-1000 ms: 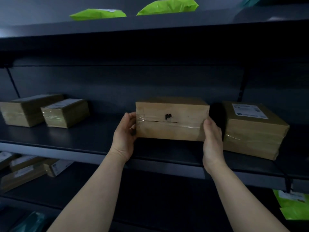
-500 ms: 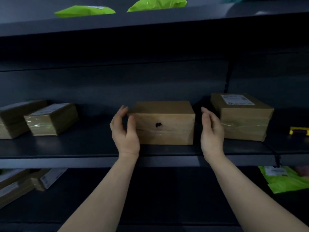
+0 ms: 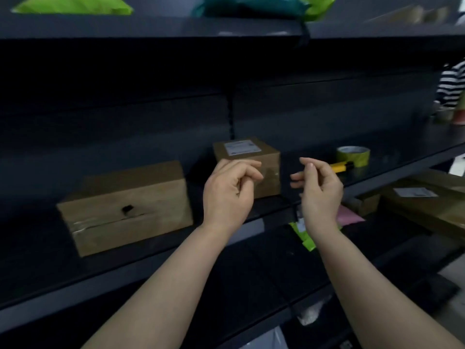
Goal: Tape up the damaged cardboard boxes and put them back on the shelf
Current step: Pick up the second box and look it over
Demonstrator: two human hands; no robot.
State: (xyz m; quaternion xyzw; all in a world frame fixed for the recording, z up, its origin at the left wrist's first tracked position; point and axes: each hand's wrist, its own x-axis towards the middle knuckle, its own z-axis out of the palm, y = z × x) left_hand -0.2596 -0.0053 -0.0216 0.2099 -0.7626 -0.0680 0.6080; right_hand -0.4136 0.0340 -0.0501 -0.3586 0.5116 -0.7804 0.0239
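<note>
A taped brown cardboard box [image 3: 125,207] with a dark hole in its front stands on the dark middle shelf [image 3: 156,258] at the left. To its right stands a second box [image 3: 251,157] with a white label on top. My left hand [image 3: 229,192] hovers in front of that labelled box with loosely curled fingers, holding nothing. Just right of it, my right hand [image 3: 319,190] is also in the air, fingers loosely curled and empty. Farther right on the shelf lie a yellowish tape roll [image 3: 353,156] and a yellow-handled cutter [image 3: 341,167].
Green and teal mailer bags [image 3: 251,6] lie on the top shelf. More boxes [image 3: 422,202] and pink and green parcels [image 3: 349,216] sit on the lower shelf at right. A person's striped sleeve [image 3: 453,84] shows at the far right edge.
Both hands have let go of the holed box, which now rests on the shelf. They have moved right, in front of the labelled box, and the view has swung right, showing the tape roll.
</note>
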